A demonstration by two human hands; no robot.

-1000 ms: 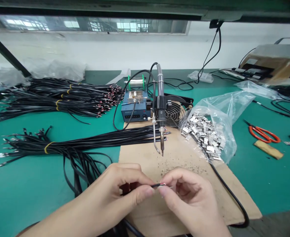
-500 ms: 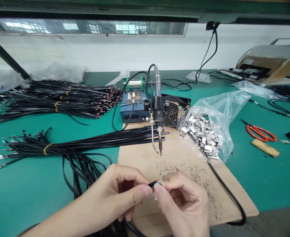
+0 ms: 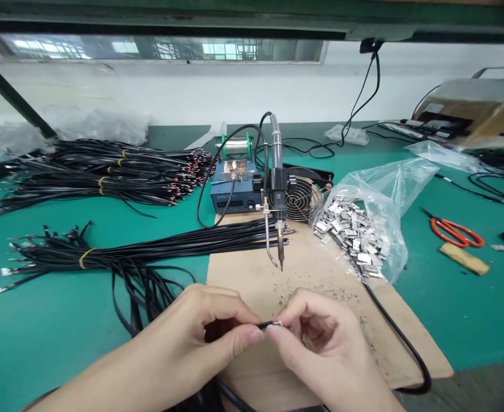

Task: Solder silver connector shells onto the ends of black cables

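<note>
Between thumb and forefinger, my left hand (image 3: 204,332) pinches a black cable (image 3: 264,325) close to its stripped end. Short coloured wires, red and green among them, stick out there. My right hand (image 3: 321,337) is closed in a pinch on that same wire end, its fingertips almost meeting those of my left hand. Whether the right fingers also hold a small connector is hidden. Above and beyond the hands, a soldering iron (image 3: 279,189) hangs tip down in its stand, apart from the cable. A sheet of brown cardboard (image 3: 243,280) lies under the hands.
Black cables in a yellow-banded bundle (image 3: 118,254) lie at the left, with more bundles (image 3: 80,171) behind. A blue solder feeder (image 3: 233,194) carries a solder spool (image 3: 236,146). A plastic bag of metal connectors (image 3: 355,234) and orange-handled cutters (image 3: 456,232) are at the right.
My right hand has turned slightly and its fingers have shifted on the wire end. The cable now lies more level. My left hand keeps its pinch; the view has shifted a little.
</note>
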